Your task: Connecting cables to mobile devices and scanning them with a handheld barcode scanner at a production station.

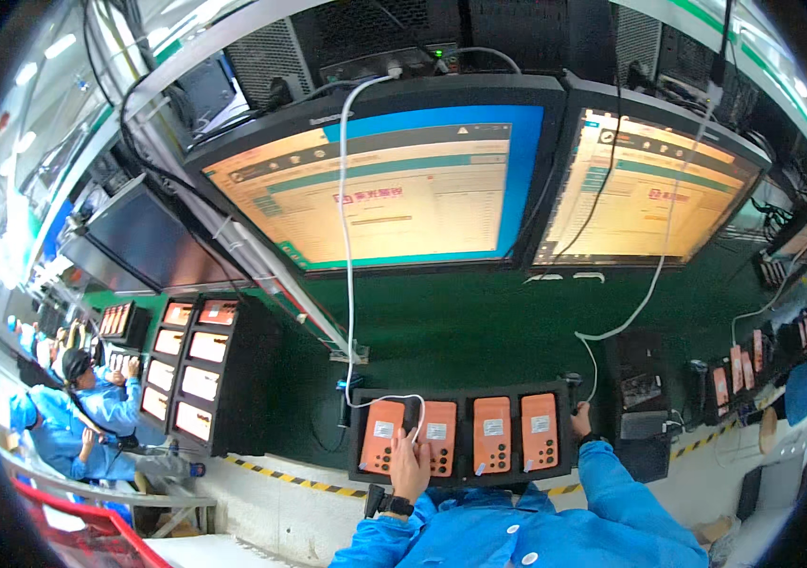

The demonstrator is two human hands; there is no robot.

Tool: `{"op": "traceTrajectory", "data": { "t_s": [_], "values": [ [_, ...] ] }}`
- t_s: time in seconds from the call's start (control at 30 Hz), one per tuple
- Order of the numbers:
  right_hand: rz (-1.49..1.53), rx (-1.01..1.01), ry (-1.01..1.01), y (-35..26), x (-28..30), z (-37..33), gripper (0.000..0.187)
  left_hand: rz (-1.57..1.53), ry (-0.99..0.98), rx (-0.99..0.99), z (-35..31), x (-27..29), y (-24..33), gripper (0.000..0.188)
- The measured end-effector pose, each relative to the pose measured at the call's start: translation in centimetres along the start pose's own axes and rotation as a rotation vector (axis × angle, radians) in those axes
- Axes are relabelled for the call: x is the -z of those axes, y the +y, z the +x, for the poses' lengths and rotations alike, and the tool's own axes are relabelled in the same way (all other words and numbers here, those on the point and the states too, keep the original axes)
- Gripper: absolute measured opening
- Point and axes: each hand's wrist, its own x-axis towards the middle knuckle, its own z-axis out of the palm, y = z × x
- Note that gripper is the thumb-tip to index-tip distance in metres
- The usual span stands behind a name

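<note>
Green bench (451, 327): black tray (465, 440) set at near edge, presumably for easy reach.
Four orange phones (492, 452) seated in tray, backs up, apparently so labels can be read. Left hand (410, 469) held over two leftmost, fingers nearly straight; white cable (349, 322) run to fingertips, pinch can't be told. Right hand (580, 421) placed at tray's right end, grip unclear.

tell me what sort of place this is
Likely a phone factory or test line: orange phones in a black tray, monitors over a green bench, and co-workers in blue at left.
</note>
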Motion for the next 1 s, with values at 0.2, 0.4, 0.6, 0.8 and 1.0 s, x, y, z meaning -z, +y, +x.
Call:
{"op": "traceTrajectory", "data": {
  "t_s": [0.2,0.4,0.6,0.8,1.0],
  "values": [
    [0.446,-0.211,-0.039,-16.4,1.5,-2.5,0.035,0.115,0.033,-0.01,-0.9,1.1,-0.4,0.045],
    [0.783,-0.122,-0.166,-33.9,4.6,-13.1,0.039,0.101,0.004,0.038,-0.4,0.3,1.6,0.042],
    [0.549,-0.262,-0.323,-33.2,0.3,-13.6,0.03,0.108,-0.008,0.028,-0.2,0.2,1.0,0.043],
    [0.689,-0.372,-0.447,-36.2,-2.2,-19.2,0.037,0.12,0.0,0.018,-0.5,0.6,0.9,0.043],
    [0.608,-0.47,-0.459,-34.7,-3.8,-19.9,0.032,0.06,-0.017,0.03,-0.1,0.9,1.2,0.044]
  ]
}}
